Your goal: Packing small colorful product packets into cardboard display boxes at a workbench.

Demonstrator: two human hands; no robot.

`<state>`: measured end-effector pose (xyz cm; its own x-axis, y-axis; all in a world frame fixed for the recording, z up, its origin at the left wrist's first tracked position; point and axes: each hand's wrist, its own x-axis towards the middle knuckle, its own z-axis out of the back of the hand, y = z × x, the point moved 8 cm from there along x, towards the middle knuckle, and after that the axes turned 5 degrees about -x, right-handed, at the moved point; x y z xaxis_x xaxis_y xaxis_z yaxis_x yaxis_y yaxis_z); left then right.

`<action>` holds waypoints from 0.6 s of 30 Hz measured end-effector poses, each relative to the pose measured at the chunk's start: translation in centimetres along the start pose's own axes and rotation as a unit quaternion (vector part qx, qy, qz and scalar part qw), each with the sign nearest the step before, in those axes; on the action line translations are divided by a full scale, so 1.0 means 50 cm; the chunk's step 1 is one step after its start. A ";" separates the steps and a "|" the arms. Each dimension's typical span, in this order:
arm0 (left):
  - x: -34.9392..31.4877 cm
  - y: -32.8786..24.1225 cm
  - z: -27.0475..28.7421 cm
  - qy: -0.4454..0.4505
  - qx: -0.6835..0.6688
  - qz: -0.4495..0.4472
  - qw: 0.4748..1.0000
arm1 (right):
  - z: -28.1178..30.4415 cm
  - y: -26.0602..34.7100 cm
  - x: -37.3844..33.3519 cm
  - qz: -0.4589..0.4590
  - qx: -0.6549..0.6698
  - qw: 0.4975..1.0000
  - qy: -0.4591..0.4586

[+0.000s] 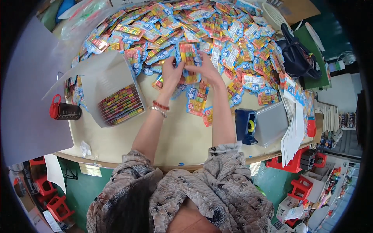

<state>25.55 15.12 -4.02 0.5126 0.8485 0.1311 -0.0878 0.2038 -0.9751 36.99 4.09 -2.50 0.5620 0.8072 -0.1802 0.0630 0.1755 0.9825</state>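
Over the near edge of a big pile, I hold a flat colourful packet (190, 55) upright between my two hands. Its front shows rows of small coloured pieces and a blue and pink border. My left hand (171, 73) grips its left edge, a red bead bracelet and a silvery one on the wrist. At its right side, my right hand (208, 69) has its thumb across the front, the other fingers partly hidden. More such packets lie close below, one of them a loose packet (197, 98). To the left, a white open box (110, 83) contains similar packets standing in a row.
The heaped packets (217, 23) cover the far side of the table (175, 136). A dark bottle with a red lid (70, 112) stands left. At right are a blue tape dispenser (245, 126), a clear plastic case (272, 123), white card sheets (293, 128) and a dark bag (297, 54).
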 end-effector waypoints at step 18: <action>-0.280 0.001 0.149 0.080 -0.128 0.125 0.981 | 0.045 -0.096 -0.345 -0.010 0.301 0.947 -0.115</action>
<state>12.03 6.90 -4.56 0.6320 0.7644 -0.1277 -0.0206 -0.1481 -0.9888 28.85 -11.96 -4.01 0.7159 0.6510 -0.2523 0.4957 -0.2195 0.8403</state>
